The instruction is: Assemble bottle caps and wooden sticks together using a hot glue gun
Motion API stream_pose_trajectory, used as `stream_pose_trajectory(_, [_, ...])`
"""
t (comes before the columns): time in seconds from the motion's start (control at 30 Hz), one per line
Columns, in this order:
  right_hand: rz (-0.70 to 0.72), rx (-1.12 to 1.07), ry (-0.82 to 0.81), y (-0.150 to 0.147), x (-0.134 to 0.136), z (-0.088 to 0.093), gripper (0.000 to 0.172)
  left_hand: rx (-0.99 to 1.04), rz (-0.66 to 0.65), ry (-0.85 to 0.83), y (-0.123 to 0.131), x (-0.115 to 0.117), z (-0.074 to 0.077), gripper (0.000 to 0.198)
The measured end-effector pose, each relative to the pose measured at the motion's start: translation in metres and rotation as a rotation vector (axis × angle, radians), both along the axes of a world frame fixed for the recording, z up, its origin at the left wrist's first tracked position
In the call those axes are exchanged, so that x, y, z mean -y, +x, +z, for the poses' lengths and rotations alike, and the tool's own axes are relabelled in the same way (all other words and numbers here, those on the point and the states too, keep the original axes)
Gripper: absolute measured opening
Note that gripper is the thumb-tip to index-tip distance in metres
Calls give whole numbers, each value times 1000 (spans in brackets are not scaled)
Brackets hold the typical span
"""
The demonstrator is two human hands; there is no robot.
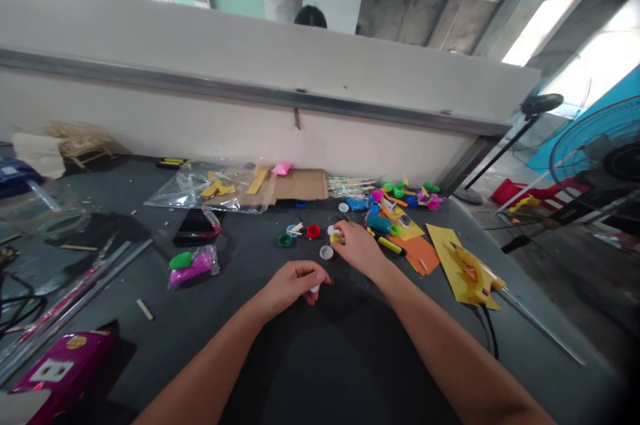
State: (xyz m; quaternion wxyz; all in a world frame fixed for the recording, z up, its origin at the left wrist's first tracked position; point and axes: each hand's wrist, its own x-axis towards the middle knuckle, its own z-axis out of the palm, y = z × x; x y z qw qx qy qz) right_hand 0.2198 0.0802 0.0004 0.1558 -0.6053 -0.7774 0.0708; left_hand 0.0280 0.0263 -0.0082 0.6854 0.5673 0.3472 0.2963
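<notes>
My left hand (pixel 293 286) rests on the dark tabletop (pixel 310 358) with its fingers curled round a small white piece, apparently a bottle cap. Farther out, my right hand (pixel 356 246) pinches a small yellow and white object (pixel 336 237). A white cap (pixel 326 252) lies just left of that hand. A red cap (pixel 313 231), a green cap (pixel 285 239) and a blue ring with a stick (pixel 294 229) sit a little beyond it.
A heap of bright plastic parts (pixel 395 201), yellow and orange card (pixel 450 258) and a yellow marker (pixel 391 245) lie to the right. Cardboard (pixel 300 185) and a clear bag (pixel 210 193) lie at the back. A bag of green and pink pieces (pixel 193 265) and metal rods (pixel 85 285) lie left. A fan (pixel 595 145) stands at right.
</notes>
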Motion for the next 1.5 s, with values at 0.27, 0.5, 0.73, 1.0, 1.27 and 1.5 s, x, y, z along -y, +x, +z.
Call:
stream_pose_trajectory(0.27, [80, -209, 105, 4, -3, -2, 27, 12, 35, -18, -1, 0, 0, 32])
stream_pose_trajectory(0.5, [227, 69, 68, -13, -41, 13, 28, 14, 54, -7, -2, -3, -6, 34])
stream_pose_trajectory(0.73, [261, 225, -47, -57, -96, 4, 41, 48, 51, -49, -2, -3, -7, 38])
stream_pose_trajectory(1.0, [235, 251, 27, -70, -118, 11, 48, 69, 60, -61, -1, -6, -7, 37])
stream_pose_trajectory(1.27, [255, 269, 2, -76, -114, 6, 30, 69, 60, -74, -2, -5, -5, 38])
stream_pose_trajectory(1.5, [245, 47, 60, -40, -75, 28, 28, 144, 110, -114, -2, -9, -11, 37])
